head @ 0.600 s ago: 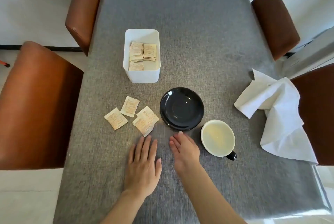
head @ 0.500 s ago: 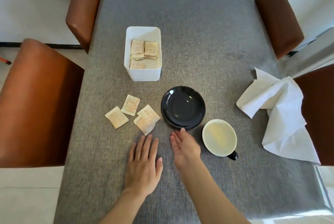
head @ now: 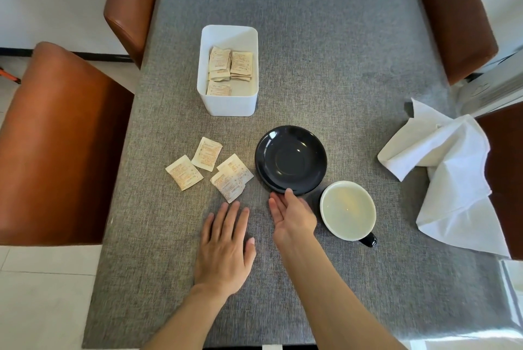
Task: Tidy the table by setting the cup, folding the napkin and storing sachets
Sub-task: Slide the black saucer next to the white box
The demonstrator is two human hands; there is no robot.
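Head: cup [head: 347,209] beside right fingers [head: 278,202].

Table [head: 325,38]: grey woven cloth, fine speckled weave. Saucer [head: 291,160]: glossy black. Cup [head: 348,210]: cream-white inside, black handle. Napkin [head: 450,174]: plain white. Box [head: 227,103]: plain white. Sachets [head: 206,170], loose and in box: beige with orange-brown print. Chairs [head: 56,146]: reddish-brown leather, darker on the table's right side.
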